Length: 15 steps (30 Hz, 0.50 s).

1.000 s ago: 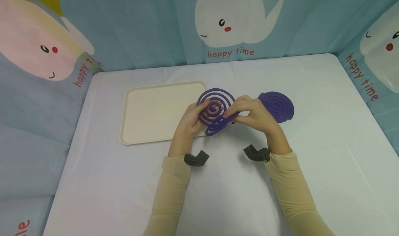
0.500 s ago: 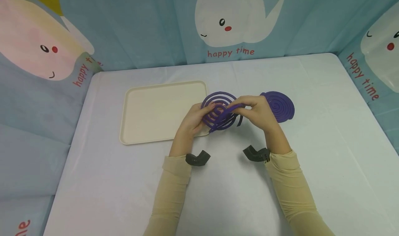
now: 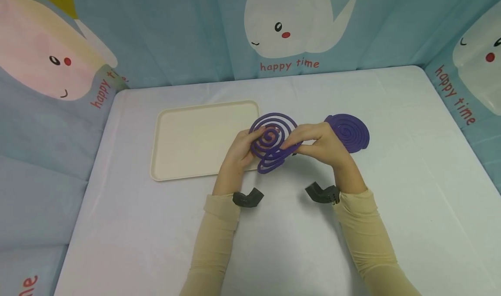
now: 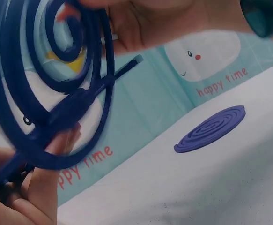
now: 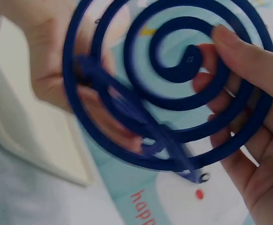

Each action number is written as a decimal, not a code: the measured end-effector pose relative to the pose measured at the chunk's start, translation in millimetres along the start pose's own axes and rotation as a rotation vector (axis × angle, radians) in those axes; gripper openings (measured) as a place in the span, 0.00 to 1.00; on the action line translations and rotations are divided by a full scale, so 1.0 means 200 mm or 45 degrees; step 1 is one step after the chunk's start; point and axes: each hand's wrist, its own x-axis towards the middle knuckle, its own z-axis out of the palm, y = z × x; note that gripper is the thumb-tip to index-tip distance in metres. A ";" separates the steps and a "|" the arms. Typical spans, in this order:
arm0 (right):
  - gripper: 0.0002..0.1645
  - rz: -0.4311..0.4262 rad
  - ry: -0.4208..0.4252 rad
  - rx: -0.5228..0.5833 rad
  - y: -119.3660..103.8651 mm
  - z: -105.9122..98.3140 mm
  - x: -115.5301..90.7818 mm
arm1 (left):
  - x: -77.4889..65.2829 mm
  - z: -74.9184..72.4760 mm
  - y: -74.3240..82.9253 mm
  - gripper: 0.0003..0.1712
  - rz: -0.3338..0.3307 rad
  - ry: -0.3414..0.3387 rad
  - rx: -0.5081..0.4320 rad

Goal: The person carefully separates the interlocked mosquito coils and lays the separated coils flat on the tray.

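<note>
Over the table [image 3: 274, 244], left hand [image 3: 239, 150]: grip pinched a purple spiral [image 5: 185, 72].
Right hand [image 3: 324, 144]: grip pinched a tilted coil [image 4: 68, 112] crossing it.
Right: purple disc [image 3: 347, 134] lay flat.

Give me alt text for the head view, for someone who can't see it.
The left hand and right hand hold purple spiral coils above a white table. A cream tray lies at left, a flat purple coil at right.
</note>
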 end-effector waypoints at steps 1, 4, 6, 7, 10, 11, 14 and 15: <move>0.21 -0.026 -0.032 -0.015 -0.01 0.00 0.00 | 0.00 0.00 0.00 0.16 -0.002 0.003 -0.001; 0.14 -0.087 -0.100 -0.100 -0.05 0.02 0.02 | 0.00 -0.01 0.00 0.16 -0.017 0.000 -0.031; 0.12 -0.118 -0.147 -0.157 -0.07 0.02 0.02 | 0.00 -0.01 0.01 0.16 -0.043 -0.014 -0.040; 0.11 -0.126 -0.170 -0.170 -0.08 0.01 0.03 | 0.00 -0.01 0.01 0.16 -0.057 -0.025 -0.050; 0.10 -0.134 -0.232 -0.148 -0.09 -0.01 0.02 | -0.01 -0.02 0.03 0.15 -0.110 -0.037 -0.076; 0.09 -0.126 -0.244 -0.116 -0.09 -0.02 0.02 | -0.01 -0.02 0.03 0.15 -0.123 -0.037 -0.080; 0.05 -0.127 -0.252 0.015 -0.09 -0.03 0.01 | -0.01 -0.03 0.04 0.16 -0.144 -0.037 -0.096; 0.04 -0.141 -0.249 0.059 -0.08 -0.03 0.01 | -0.01 -0.03 0.04 0.16 -0.148 -0.043 -0.101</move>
